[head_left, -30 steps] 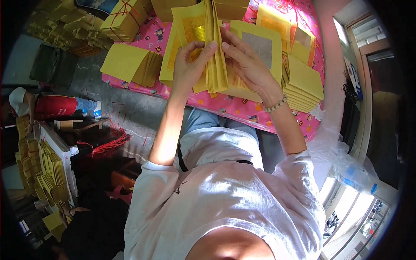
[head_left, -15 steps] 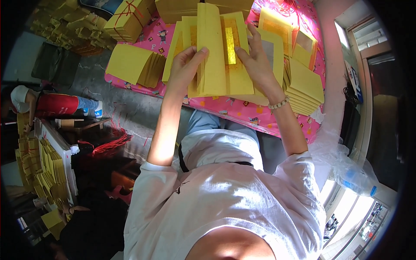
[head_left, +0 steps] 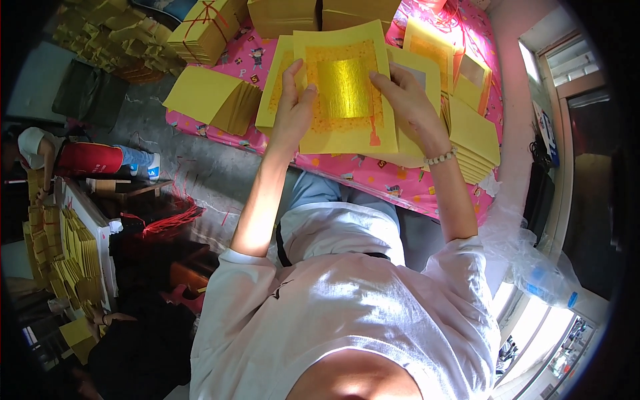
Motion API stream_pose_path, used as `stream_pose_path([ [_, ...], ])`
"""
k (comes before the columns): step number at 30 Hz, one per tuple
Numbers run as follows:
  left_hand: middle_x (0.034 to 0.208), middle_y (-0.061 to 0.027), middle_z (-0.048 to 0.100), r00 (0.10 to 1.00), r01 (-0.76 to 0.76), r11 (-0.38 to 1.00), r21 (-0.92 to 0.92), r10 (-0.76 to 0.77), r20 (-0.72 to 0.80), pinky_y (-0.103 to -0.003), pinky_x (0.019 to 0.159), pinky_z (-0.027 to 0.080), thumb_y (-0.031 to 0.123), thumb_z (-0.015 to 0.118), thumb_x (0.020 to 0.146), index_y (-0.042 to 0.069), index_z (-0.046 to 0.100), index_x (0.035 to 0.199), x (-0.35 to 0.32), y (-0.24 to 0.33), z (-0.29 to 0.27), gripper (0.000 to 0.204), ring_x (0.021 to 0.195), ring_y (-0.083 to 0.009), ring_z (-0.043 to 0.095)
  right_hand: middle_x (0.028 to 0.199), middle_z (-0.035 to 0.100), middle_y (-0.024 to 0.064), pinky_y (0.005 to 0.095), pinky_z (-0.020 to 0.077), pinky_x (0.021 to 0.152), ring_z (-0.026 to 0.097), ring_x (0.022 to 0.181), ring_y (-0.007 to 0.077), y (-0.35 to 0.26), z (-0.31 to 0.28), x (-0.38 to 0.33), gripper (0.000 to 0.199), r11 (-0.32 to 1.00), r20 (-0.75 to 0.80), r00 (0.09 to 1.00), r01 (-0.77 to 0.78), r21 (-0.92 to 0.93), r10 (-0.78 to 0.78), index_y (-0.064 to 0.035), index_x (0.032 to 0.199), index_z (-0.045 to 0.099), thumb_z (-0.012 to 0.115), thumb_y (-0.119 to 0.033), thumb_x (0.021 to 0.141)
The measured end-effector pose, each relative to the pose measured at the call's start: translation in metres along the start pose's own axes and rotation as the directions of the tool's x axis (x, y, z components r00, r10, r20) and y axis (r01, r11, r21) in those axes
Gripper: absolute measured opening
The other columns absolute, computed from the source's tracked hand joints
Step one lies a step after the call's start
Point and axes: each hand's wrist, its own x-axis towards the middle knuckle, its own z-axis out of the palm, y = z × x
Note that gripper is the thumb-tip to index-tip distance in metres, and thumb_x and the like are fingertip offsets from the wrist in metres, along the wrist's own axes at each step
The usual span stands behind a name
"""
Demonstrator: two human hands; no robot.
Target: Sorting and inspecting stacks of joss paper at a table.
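Note:
A yellow paper sheet (head_left: pixel 347 137) is spread flat above the table, with a shiny gold foil square (head_left: pixel 345 87) on an orange printed patch. My left hand (head_left: pixel 291 120) is closed on its left edge, thumb on top. The right edge is pinched by my right hand (head_left: pixel 413 100), which has a beaded bracelet at the wrist. Partly hidden behind it lie more yellow sheets (head_left: pixel 275 73). To the left rests a pile of folded yellow sheets (head_left: pixel 207 97). Another folded pile (head_left: pixel 475 133) sits right of my right wrist.
A pink patterned cloth (head_left: pixel 347 170) covers the table. Red-tied bundles (head_left: pixel 203 33) and tall paper stacks (head_left: pixel 285 17) line its back. A plastic bottle (head_left: pixel 553 290) is at the right. Two other people work at the left, near a white table (head_left: pixel 100 247) with yellow bundles.
The yellow sheet, partly folded over before, now lies opened out with its gold square fully showing. Both hands hold its opposite edges and have shifted slightly nearer to me.

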Motion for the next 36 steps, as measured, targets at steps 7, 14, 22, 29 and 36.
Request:
stream_pose_path([
  [7,0.132,-0.0116,0.050,0.961,0.212,0.920,-0.330,-0.257,-0.100,-0.032,0.096,0.043,0.015,0.045,0.098,0.009,0.030,0.144,0.004,-0.007,0.002,0.048,0.116,-0.0181,0.052,0.104,0.065,0.0084,0.0287,0.0438,0.085,0.058,0.094,0.0140,0.001,0.001,0.000,0.037,0.992,-0.094,0.991,0.087,-0.087,-0.095,0.0060,0.115,0.059,0.054,-0.023,0.093],
  [14,0.124,-0.0088,0.057,0.962,0.269,0.863,-0.428,-0.262,0.075,-0.030,0.091,0.048,0.009,0.045,0.097,0.004,0.042,0.135,0.012,-0.010,-0.008,0.039,0.110,-0.0160,0.059,0.115,0.062,0.0042,0.0251,0.0439,0.091,0.055,0.104,0.0089,-0.006,-0.004,-0.004,0.032,0.943,-0.101,0.994,0.062,0.327,-0.030,0.0013,0.122,0.057,0.054,-0.018,0.096],
  [22,0.117,-0.0100,0.061,0.968,0.238,0.884,-0.402,-0.251,0.022,-0.029,0.087,0.049,0.002,0.041,0.095,0.003,0.049,0.128,0.038,0.010,-0.026,0.034,0.103,-0.0173,0.061,0.119,0.061,0.0060,0.0259,0.0453,0.094,0.057,0.108,0.0124,-0.016,-0.025,-0.005,0.029,0.829,-0.186,0.982,0.096,0.551,0.010,-0.0008,0.122,0.056,0.053,-0.014,0.096],
  [29,0.115,-0.0100,0.062,0.966,0.253,0.940,-0.228,-0.257,0.015,-0.030,0.087,0.048,0.000,0.042,0.092,0.004,0.052,0.128,0.057,-0.001,-0.079,0.037,0.104,-0.0201,0.061,0.119,0.059,0.0086,0.0287,0.0494,0.092,0.058,0.108,0.0161,0.001,-0.056,-0.013,0.029,0.775,-0.323,0.940,0.125,0.620,0.106,0.0002,0.123,0.051,0.053,-0.013,0.097],
  [36,0.106,-0.0076,0.065,0.951,0.308,0.950,0.045,-0.308,-0.022,-0.028,0.080,0.048,0.001,0.041,0.092,0.003,0.058,0.119,0.063,-0.026,-0.089,0.033,0.094,-0.0162,0.061,0.118,0.059,0.0095,0.0299,0.0509,0.090,0.059,0.106,0.0172,0.029,-0.077,-0.024,0.029,0.755,-0.285,0.946,0.072,0.652,0.156,0.0002,0.122,0.050,0.052,-0.014,0.097],
])
